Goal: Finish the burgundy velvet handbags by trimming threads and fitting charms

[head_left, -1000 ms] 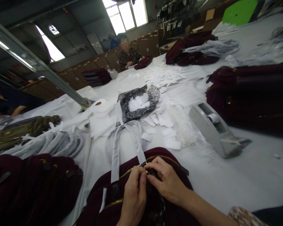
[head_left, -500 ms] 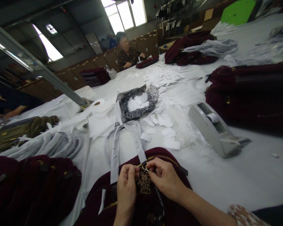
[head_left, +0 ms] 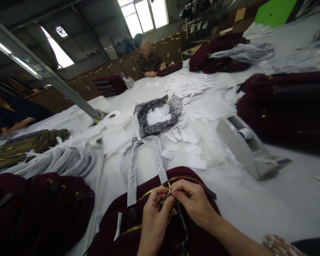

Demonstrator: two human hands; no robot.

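Observation:
A maroon bag (head_left: 117, 220) with a gold zipper lies in front of me, its handles (head_left: 132, 170) wrapped in pale covering. Near the base of one handle, my left hand (head_left: 156, 215) and my right hand (head_left: 194, 202) meet with fingertips pinched together. Between them is a small metal clasp (head_left: 169, 193), mostly covered by the fingers. A leopard-print tag (head_left: 173, 212) hangs there, partly behind my left fingers. From the same spot a black-and-white cord (head_left: 183, 222) runs down over the bag's front.
A grey tape dispenser (head_left: 249, 147) stands to the right, near stacked maroon bags (head_left: 288, 103). Ahead lies a patterned black-and-white container (head_left: 144, 131) holding white pieces. More maroon bags (head_left: 42, 206) are at left. Two people sit across and left of the white table (head_left: 290, 199).
My left hand has moved right and closer to my right hand, now covering more of the leopard-print tag. The view has shifted slightly. The person across has lowered a hand.

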